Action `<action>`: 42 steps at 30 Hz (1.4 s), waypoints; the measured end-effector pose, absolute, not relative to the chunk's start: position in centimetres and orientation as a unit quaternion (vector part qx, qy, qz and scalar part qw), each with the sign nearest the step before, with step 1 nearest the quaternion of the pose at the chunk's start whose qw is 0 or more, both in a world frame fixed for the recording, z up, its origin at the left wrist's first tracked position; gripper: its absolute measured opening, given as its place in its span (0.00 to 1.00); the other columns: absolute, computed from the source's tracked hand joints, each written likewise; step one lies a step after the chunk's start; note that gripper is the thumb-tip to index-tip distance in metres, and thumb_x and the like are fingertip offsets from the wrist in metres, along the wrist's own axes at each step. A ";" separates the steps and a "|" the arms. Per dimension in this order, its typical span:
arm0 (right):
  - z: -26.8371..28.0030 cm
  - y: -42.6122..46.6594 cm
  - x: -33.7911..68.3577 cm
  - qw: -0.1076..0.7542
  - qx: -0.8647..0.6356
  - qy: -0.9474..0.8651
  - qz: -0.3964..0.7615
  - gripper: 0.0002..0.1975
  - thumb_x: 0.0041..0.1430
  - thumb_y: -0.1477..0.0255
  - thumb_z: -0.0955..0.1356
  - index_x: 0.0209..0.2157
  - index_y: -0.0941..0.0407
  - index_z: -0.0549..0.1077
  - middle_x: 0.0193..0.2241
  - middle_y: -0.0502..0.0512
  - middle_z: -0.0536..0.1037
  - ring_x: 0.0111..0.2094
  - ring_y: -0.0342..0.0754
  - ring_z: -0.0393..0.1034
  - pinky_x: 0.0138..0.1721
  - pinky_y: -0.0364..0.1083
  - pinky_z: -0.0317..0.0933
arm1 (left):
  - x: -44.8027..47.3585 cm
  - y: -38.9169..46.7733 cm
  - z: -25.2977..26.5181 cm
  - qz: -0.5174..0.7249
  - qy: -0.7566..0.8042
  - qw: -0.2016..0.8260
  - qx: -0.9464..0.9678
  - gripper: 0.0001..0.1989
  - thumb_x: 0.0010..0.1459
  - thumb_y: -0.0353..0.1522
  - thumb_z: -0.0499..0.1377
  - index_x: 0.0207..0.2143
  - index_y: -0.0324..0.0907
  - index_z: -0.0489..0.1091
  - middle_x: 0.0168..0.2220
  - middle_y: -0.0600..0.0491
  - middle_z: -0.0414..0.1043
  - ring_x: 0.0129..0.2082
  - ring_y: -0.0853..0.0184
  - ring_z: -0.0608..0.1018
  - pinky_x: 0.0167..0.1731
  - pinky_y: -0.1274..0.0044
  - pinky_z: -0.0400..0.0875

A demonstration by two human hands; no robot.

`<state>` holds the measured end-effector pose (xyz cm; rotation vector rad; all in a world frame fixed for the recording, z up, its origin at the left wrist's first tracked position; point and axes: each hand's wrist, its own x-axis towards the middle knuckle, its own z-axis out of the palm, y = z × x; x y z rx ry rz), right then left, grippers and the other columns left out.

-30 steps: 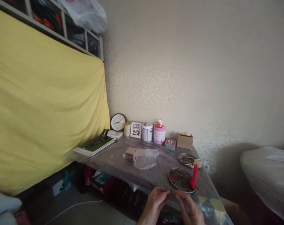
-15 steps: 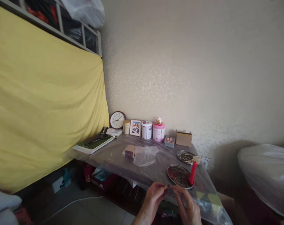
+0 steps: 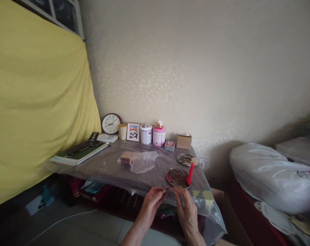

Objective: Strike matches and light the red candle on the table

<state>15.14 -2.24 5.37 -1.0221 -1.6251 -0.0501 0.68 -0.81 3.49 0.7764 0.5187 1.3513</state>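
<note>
My left hand (image 3: pixel 153 199) is closed in a pinch on a small brownish piece (image 3: pixel 165 190), too small to name. Close beside it, my right hand (image 3: pixel 186 205) pinches thumb and fingers together; what they hold, if anything, I cannot make out. Both hands hover at the table's front edge. Just beyond them lies a round metal plate (image 3: pixel 175 169) covered in dark bits, with a red candle (image 3: pixel 190 174) upright on its right side. A second plate (image 3: pixel 181 163) behind it carries dark bits and a bundle of thin pale sticks (image 3: pixel 194 161).
A stack of small brown boxes (image 3: pixel 126 158) sits in torn clear plastic (image 3: pixel 144 162) on the plastic-covered table (image 3: pixel 103 167). Along the wall stand a clock (image 3: pixel 111 123), tins (image 3: pixel 146 134) and an open cardboard box (image 3: pixel 184 141). A large book (image 3: pixel 79 152) lies left; white bags (image 3: pixel 270 174) bulge right.
The view has turned to the right, so the table things appear further left and higher. My hands have drawn slightly apart, and the brownish piece in the left one shows more clearly.
</note>
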 end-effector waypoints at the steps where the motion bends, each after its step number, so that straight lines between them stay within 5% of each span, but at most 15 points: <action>1: 5.7 -2.5 15.1 0.579 -0.429 -0.693 -0.028 0.07 0.60 0.72 0.62 0.37 0.54 0.71 0.33 0.54 0.77 0.36 0.47 0.73 0.39 0.44 0.67 | 0.7 -0.8 3.5 0.604 0.232 0.682 0.341 0.09 0.49 0.34 0.62 0.34 0.39 0.72 0.35 0.48 0.76 0.40 0.63 0.74 0.43 0.72 0.63; 5: 5.6 -2.6 15.1 0.540 -0.403 -0.738 -0.036 0.08 0.60 0.74 0.62 0.37 0.54 0.72 0.35 0.56 0.77 0.38 0.49 0.72 0.40 0.46 0.66 | 0.8 -1.0 3.8 0.608 0.225 0.684 0.336 0.08 0.49 0.33 0.63 0.33 0.39 0.72 0.34 0.48 0.76 0.38 0.64 0.75 0.43 0.73 0.64; 7: 4.7 -1.8 15.4 0.519 -0.428 -0.737 -0.058 0.09 0.60 0.73 0.61 0.32 0.52 0.73 0.29 0.53 0.77 0.32 0.48 0.73 0.35 0.45 0.67 | 0.7 -1.2 4.0 0.606 0.216 0.687 0.337 0.08 0.50 0.33 0.62 0.34 0.39 0.71 0.36 0.48 0.76 0.40 0.63 0.75 0.44 0.72 0.63; 42: 4.3 -1.0 18.4 0.691 -0.499 -0.479 0.209 0.13 0.51 0.61 0.68 0.31 0.57 0.75 0.28 0.53 0.77 0.32 0.48 0.69 0.35 0.44 0.63 | -0.7 -0.7 4.1 0.626 0.290 0.651 0.317 0.11 0.50 0.37 0.61 0.35 0.40 0.72 0.42 0.45 0.76 0.42 0.62 0.75 0.46 0.70 0.64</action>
